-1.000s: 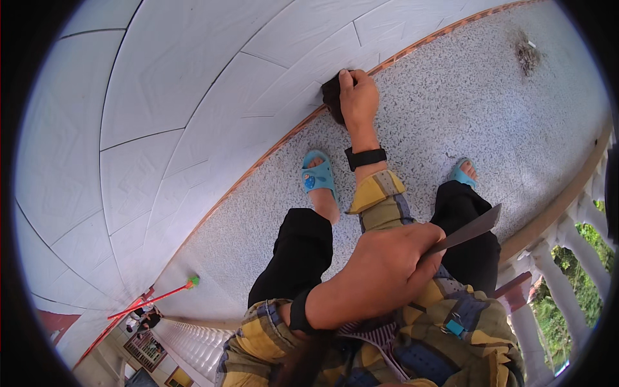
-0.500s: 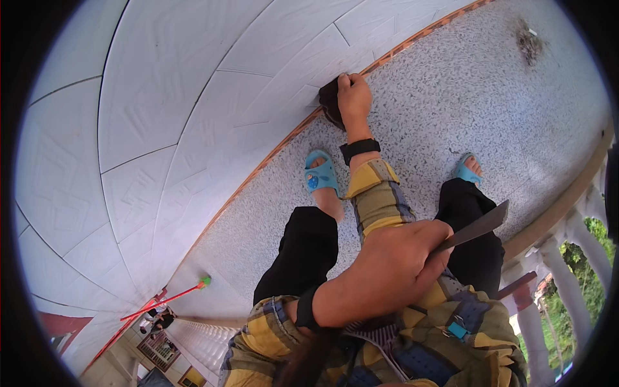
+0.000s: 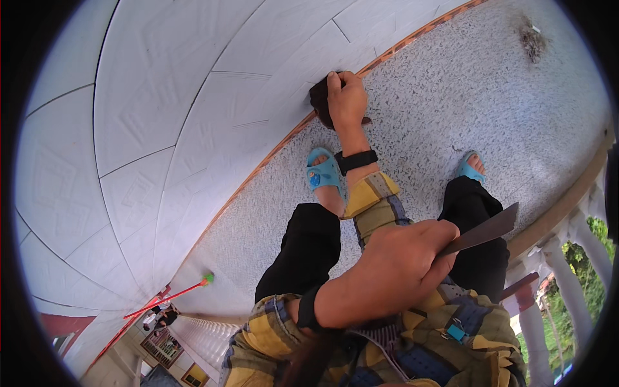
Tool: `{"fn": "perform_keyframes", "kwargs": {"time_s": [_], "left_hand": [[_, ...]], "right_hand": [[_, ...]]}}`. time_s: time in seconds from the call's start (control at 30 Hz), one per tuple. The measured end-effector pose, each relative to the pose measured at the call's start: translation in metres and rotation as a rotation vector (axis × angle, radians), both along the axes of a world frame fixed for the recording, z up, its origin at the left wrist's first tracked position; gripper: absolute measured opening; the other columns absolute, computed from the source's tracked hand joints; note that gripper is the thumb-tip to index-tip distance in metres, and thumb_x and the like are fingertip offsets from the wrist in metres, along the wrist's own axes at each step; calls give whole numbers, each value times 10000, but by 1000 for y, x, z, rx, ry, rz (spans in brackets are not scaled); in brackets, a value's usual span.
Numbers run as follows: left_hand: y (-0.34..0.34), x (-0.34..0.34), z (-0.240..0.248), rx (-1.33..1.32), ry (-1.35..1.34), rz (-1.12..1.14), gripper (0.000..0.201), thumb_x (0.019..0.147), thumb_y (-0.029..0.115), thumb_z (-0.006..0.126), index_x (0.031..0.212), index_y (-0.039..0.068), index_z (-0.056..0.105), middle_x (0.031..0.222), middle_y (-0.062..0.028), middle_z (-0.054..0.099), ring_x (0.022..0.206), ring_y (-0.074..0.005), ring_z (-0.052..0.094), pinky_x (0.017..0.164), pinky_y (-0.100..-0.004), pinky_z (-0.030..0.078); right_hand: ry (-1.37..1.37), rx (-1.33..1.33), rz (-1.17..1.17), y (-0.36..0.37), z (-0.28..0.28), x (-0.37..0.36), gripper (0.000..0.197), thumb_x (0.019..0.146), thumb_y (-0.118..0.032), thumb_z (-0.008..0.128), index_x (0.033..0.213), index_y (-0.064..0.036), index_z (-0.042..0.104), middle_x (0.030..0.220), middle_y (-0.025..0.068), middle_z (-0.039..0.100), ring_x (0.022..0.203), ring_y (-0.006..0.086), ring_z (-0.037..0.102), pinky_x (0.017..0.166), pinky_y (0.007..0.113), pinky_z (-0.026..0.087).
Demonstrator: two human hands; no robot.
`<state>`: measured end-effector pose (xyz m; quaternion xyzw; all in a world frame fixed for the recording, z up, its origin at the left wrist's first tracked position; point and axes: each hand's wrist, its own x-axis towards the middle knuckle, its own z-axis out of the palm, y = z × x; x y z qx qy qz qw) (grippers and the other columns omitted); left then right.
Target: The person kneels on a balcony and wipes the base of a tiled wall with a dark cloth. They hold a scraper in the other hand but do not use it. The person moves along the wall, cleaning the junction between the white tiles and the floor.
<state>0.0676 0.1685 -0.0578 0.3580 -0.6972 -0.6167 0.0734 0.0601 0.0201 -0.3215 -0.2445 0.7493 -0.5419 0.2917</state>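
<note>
Blade (image 3: pixel 488 230) in closed left grip (image 3: pixel 393 267), cloth (image 3: pixel 319 102) in right (image 3: pixel 349 102)

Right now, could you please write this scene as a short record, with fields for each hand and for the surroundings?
Left hand: closed around a flat, dark blade-like tool
Right hand: gripping a dark cloth at the foot of the tiled wall
Arms: crossed in view, left over right
Feet: in blue slippers, on a speckled floor
Lower left: red stick with green end
Right edge: pale balusters, greenery beyond
</note>
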Motion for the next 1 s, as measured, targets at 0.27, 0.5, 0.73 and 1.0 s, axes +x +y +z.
{"fn": "perform_keyframes", "kwargs": {"time_s": [0.27, 0.5, 0.73, 1.0], "left_hand": [[-2, -1, 0, -22, -25, -11, 140, 911, 89, 631, 1028, 13, 641, 798, -128, 626, 694, -302, 635, 626, -362, 496], [-2, -1, -1, -10, -30, -6, 148, 907, 87, 639, 1036, 15, 645, 816, -127, 638, 711, -302, 646, 633, -359, 502], [-2, 1, 0, -27, -43, -14, 141, 916, 97, 640, 1031, 15, 645, 827, -128, 646, 738, -309, 658, 648, -356, 511], [-2, 0, -2, -4, -53, 3, 118, 935, 100, 616, 1003, 10, 650, 806, -122, 645, 712, -297, 649, 634, -351, 503]], "right_hand": [[-32, -8, -49, -1, -3, -2, 323, 933, -303, 620, 856, 7, 674, 733, 192, 654, 670, 392, 616, 632, 490, 482], [-81, 51, -47, -3, -4, -8, 345, 926, -317, 634, 828, 12, 663, 701, 169, 648, 618, 335, 593, 605, 447, 463], [-82, 91, -80, -3, 1, -16, 303, 919, -280, 623, 845, 7, 682, 761, 215, 666, 742, 425, 638, 665, 486, 495], [-87, 91, -59, -4, -3, -20, 353, 918, -331, 621, 827, 7, 671, 713, 191, 661, 673, 369, 637, 645, 444, 485]]}}
